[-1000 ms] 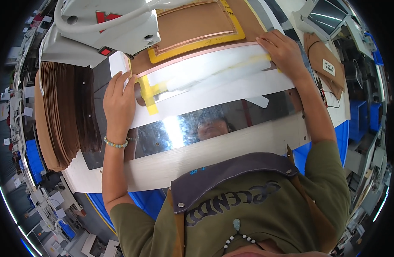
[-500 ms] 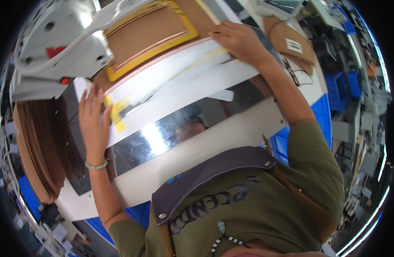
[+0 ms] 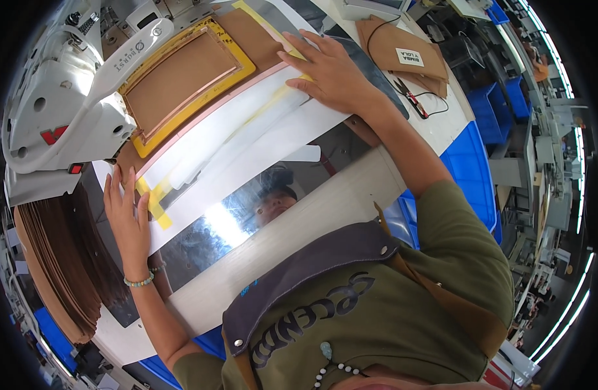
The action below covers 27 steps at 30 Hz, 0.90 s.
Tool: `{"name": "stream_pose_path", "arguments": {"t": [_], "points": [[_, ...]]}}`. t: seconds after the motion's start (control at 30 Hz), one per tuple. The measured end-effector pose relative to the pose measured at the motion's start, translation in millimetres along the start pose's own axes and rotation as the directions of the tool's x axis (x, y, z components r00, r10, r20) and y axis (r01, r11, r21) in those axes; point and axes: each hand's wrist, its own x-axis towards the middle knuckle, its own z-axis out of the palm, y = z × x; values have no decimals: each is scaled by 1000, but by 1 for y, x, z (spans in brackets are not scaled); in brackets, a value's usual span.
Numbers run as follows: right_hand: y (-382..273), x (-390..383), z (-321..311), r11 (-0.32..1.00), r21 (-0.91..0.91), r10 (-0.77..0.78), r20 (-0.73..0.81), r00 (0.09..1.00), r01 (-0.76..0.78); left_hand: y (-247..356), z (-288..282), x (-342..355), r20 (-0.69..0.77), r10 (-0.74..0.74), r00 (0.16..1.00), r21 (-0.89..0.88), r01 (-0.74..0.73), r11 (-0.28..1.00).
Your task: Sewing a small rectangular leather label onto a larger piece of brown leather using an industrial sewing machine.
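A white sheet (image 3: 211, 172) with yellow tape strips lies on the work surface. At its far side a brown panel (image 3: 259, 38) carries a yellow rectangular frame (image 3: 242, 57), with a pinkish strip along the near edge. My left hand (image 3: 128, 224) rests on the sheet's left end, fingers pointing away from me, beside a yellow tape strip (image 3: 159, 211). Spread across the right end is my right hand (image 3: 335, 75), its fingertips at the brown panel's edge. Neither hand grips anything. A white sewing machine (image 3: 52, 114) stands at the left, its arm reaching over the frame's far left side.
A shiny dark plate (image 3: 247, 211) lies nearer to me. A stack of brown pieces (image 3: 52, 273) stands at left. On the right are brown labelled pieces (image 3: 383, 49), red-handled snips (image 3: 413, 101) and a blue bin (image 3: 471, 172).
The view has shifted, so sheet, frame and machine appear lower and further left. My right hand's fingers are more spread. Both hands stay at the sheet's ends.
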Motion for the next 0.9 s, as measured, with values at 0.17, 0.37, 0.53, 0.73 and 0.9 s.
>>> {"name": "stream_pose_path", "arguments": {"t": [0.17,0.37,0.53,0.73,0.9], "points": [[0,4,-13,999,10,-38,10,999,38,1,-3,-2,9,-10,1000,-10,10,1000],[0,4,-6,995,98,-33,49,998,28,5,-4,2,-11,-26,1000,-53,26,998],[-1,5,0,999,43,-17,73,997,14,2,-4,1,26,-25,999,-9,25,1000],[-3,4,-5,998,59,-13,64,998,9,1,-6,0,26,-14,1000,-22,14,1000],[3,15,4,991,134,10,-50,999,-3,1,-5,0,12,-3,1000,-19,3,1000]]}}
